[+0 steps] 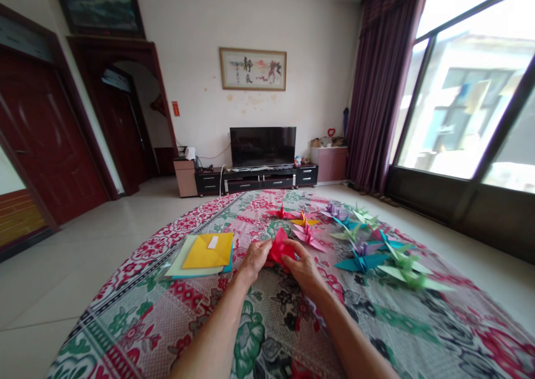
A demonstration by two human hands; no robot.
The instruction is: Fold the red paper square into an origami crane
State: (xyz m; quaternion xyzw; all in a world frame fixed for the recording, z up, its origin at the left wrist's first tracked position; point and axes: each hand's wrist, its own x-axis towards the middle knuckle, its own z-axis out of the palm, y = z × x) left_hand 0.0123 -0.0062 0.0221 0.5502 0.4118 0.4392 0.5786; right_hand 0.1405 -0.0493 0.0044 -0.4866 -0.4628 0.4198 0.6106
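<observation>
Between my two hands is a piece of folded red origami paper (280, 245), its top corner pointing up. My left hand (256, 258) pinches its left edge. On the other side, my right hand (301, 263) grips it with the thumb and fingers closed on the paper. The fold details under my fingers are hidden. Just beyond my hands sit a red paper crane (282, 213), an orange paper crane (305, 220) and a pink paper crane (308, 236).
Several blue, green and purple paper cranes (363, 261) stand at the right on the patterned tablecloth (167, 323). A stack of coloured paper (209, 251), yellow on top, lies at the left. Across the room, a television (263, 146) stands on a low cabinet (246, 185).
</observation>
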